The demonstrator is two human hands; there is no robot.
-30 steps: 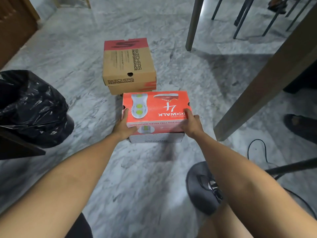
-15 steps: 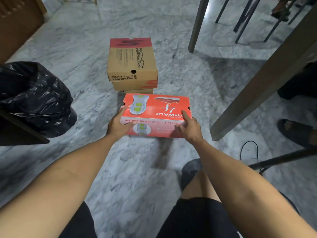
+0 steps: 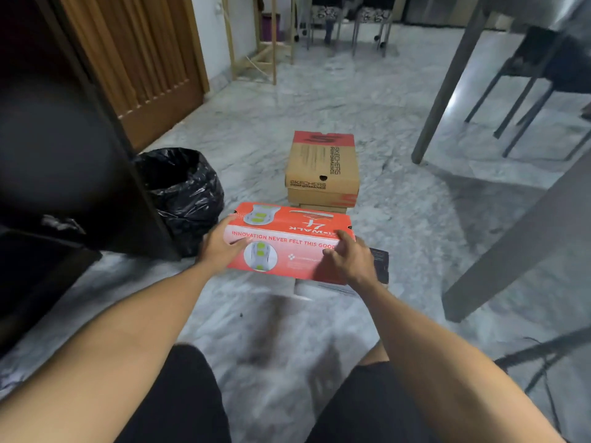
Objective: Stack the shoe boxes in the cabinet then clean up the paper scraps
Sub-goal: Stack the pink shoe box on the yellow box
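Note:
I hold a red shoe box [image 3: 289, 241] off the marble floor in front of me, tilted a little toward me. My left hand [image 3: 220, 244] grips its left end and my right hand [image 3: 350, 260] grips its right end. Beyond it, a stack of brown cardboard shoe boxes [image 3: 321, 169] with red trim stands on the floor. The dark open cabinet [image 3: 57, 155] fills the left side of the view, blurred and close.
A bin lined with a black plastic bag [image 3: 184, 193] stands by the cabinet's edge. A wooden door [image 3: 144, 59] is behind it. Table legs [image 3: 447, 87] and chairs [image 3: 531, 87] are on the right. A dark cable [image 3: 540, 362] lies on the floor at lower right.
I have lifted the red box higher and the view has risen, so the cabinet, door and room beyond are in sight. The brown stack has not moved.

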